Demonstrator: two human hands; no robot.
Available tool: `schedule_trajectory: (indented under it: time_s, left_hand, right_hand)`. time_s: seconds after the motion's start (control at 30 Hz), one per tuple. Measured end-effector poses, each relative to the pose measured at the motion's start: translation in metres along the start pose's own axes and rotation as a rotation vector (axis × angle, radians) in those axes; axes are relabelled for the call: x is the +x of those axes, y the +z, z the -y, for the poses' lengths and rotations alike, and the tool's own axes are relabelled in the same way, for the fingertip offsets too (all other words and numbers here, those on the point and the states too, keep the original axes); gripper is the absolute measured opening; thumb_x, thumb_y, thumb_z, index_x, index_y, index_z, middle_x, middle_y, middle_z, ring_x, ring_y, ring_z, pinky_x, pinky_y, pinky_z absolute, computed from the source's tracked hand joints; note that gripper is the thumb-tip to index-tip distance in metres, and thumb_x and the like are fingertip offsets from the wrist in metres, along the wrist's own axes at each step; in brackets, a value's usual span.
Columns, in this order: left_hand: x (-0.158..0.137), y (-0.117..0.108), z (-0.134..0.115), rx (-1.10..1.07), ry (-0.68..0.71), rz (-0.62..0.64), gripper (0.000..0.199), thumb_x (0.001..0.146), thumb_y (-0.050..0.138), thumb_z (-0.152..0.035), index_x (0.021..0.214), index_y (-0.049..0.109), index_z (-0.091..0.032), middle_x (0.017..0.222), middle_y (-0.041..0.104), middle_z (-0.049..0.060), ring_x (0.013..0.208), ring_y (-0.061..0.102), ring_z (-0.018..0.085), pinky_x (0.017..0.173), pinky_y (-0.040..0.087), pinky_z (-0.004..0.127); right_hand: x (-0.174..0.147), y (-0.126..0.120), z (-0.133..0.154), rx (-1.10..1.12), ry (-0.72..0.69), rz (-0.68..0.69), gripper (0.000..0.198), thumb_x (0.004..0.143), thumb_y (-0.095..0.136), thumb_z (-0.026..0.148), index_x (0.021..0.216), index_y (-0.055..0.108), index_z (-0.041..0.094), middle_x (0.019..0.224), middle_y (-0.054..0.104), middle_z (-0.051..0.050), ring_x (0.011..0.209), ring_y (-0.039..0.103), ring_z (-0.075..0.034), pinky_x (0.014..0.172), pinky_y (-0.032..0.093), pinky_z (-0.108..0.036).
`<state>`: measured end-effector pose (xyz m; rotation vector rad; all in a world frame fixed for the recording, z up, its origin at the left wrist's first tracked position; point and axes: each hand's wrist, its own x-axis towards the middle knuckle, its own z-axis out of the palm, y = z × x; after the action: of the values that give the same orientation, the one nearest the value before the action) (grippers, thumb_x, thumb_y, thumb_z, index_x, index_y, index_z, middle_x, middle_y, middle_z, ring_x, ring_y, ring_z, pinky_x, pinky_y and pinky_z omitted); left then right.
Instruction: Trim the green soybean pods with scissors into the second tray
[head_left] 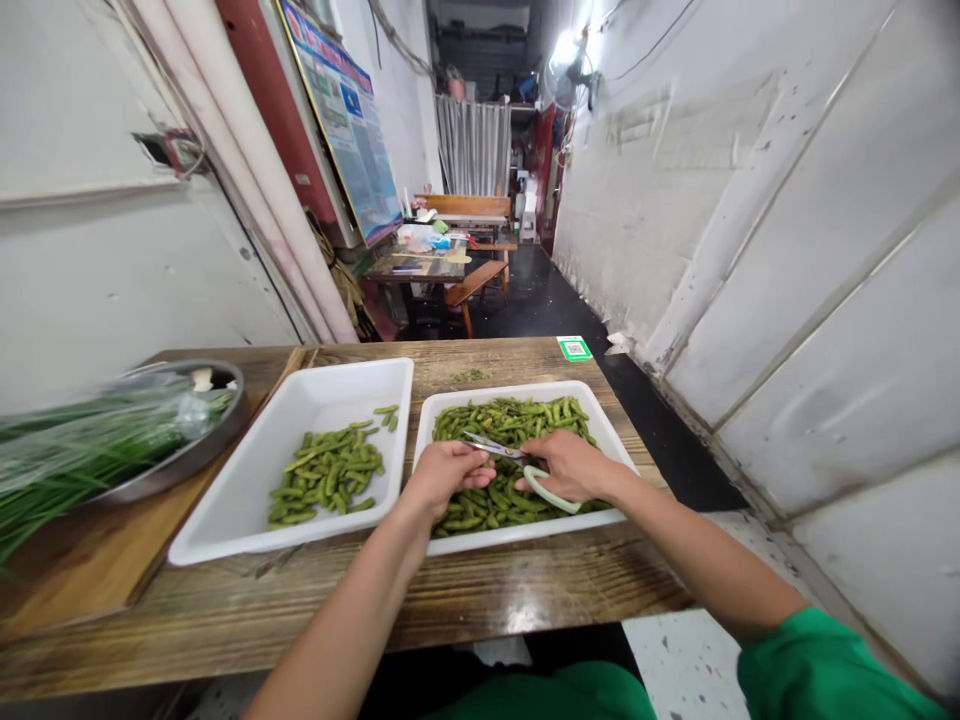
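Observation:
My right hand [566,466] is closed on a pair of scissors [551,490] with pale green handles. The blades point left, their tips close to my left hand [452,475]. The left fingers are pinched together above the pods; whatever they hold is too small or hidden to make out. Under both hands lies a white tray [624,452] full of green soybean pods [495,415]. A second white tray [225,525] stands to the left, with a smaller pile of pods [330,475] in it.
Left of the trays, a metal bowl [238,400] of bagged green stalks [97,440] rests on a wooden board [112,570]. A QR code card [574,348] lies at the far right corner of the wooden table [517,590]. Beyond are another table [390,265] and a bench [476,283].

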<state>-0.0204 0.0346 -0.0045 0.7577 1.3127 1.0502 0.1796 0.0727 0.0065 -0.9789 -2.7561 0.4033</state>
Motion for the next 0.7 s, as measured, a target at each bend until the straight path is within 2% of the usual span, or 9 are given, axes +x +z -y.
schedule_trajectory:
  time_s: [0.17, 0.23, 0.3, 0.4, 0.5, 0.6, 0.7]
  left_hand:
    - [0.002, -0.003, -0.003, -0.076, -0.175, 0.052, 0.011, 0.06, 0.074, -0.011, 0.062, 0.065, -0.006, 0.065, 0.068, 0.011, 0.053, 0.062, 0.01, 0.051, 0.053, 0.014]
    - [0.003, -0.004, -0.002, -0.07, -0.188, 0.062, 0.011, 0.061, 0.074, -0.012, 0.064, 0.065, -0.006, 0.065, 0.068, 0.011, 0.052, 0.062, 0.01, 0.05, 0.053, 0.015]
    - [0.004, -0.004, -0.001, -0.086, -0.12, 0.037, 0.011, 0.062, 0.074, -0.013, 0.066, 0.064, -0.007, 0.064, 0.067, 0.008, 0.051, 0.062, 0.01, 0.048, 0.052, 0.015]
    - [0.005, -0.004, -0.002, -0.228, 0.035, -0.051, 0.011, 0.065, 0.071, -0.011, 0.073, 0.063, -0.01, 0.06, 0.064, 0.001, 0.05, 0.06, 0.007, 0.046, 0.05, 0.014]
    - [0.005, -0.004, -0.005, -0.402, 0.117, -0.075, 0.007, 0.071, 0.064, -0.005, 0.071, 0.059, -0.011, 0.063, 0.064, 0.001, 0.062, 0.065, 0.009, 0.062, 0.054, 0.017]
    - [0.005, -0.004, -0.007, -0.471, 0.156, -0.063, 0.012, 0.073, 0.059, 0.0, 0.067, 0.057, -0.01, 0.068, 0.065, 0.003, 0.075, 0.067, 0.013, 0.074, 0.055, 0.021]
    - [0.005, -0.004, -0.008, -0.495, 0.144, -0.03, 0.013, 0.073, 0.056, 0.003, 0.068, 0.058, -0.009, 0.068, 0.066, 0.004, 0.076, 0.066, 0.013, 0.075, 0.054, 0.02]
  right_hand:
    - [-0.003, -0.003, 0.0, 0.048, 0.029, 0.059, 0.038, 0.078, 0.052, 0.051, 0.076, 0.064, 0.015, 0.061, 0.061, -0.006, 0.054, 0.051, -0.014, 0.052, 0.028, -0.022]
    - [-0.003, -0.004, -0.002, 0.061, 0.029, 0.067, 0.037, 0.078, 0.052, 0.049, 0.074, 0.064, 0.015, 0.06, 0.061, -0.005, 0.053, 0.05, -0.013, 0.052, 0.028, -0.022]
    - [-0.003, -0.006, -0.004, 0.074, 0.045, 0.047, 0.035, 0.078, 0.053, 0.048, 0.075, 0.064, 0.015, 0.062, 0.061, -0.005, 0.055, 0.051, -0.013, 0.052, 0.028, -0.022]
    - [-0.003, -0.009, -0.008, 0.109, 0.109, -0.039, 0.038, 0.078, 0.053, 0.049, 0.092, 0.062, 0.016, 0.069, 0.062, -0.005, 0.06, 0.052, -0.014, 0.056, 0.031, -0.022]
    - [-0.004, -0.011, -0.01, 0.15, 0.135, -0.106, 0.047, 0.078, 0.051, 0.053, 0.107, 0.055, 0.016, 0.08, 0.062, -0.006, 0.066, 0.053, -0.016, 0.06, 0.034, -0.023]
    - [-0.004, -0.01, -0.008, 0.15, 0.118, -0.131, 0.047, 0.077, 0.051, 0.054, 0.104, 0.055, 0.016, 0.082, 0.061, -0.006, 0.068, 0.052, -0.016, 0.062, 0.035, -0.024]
    - [-0.003, -0.008, -0.006, 0.135, 0.1, -0.121, 0.046, 0.075, 0.054, 0.054, 0.1, 0.057, 0.016, 0.077, 0.06, -0.005, 0.066, 0.051, -0.016, 0.061, 0.035, -0.024]
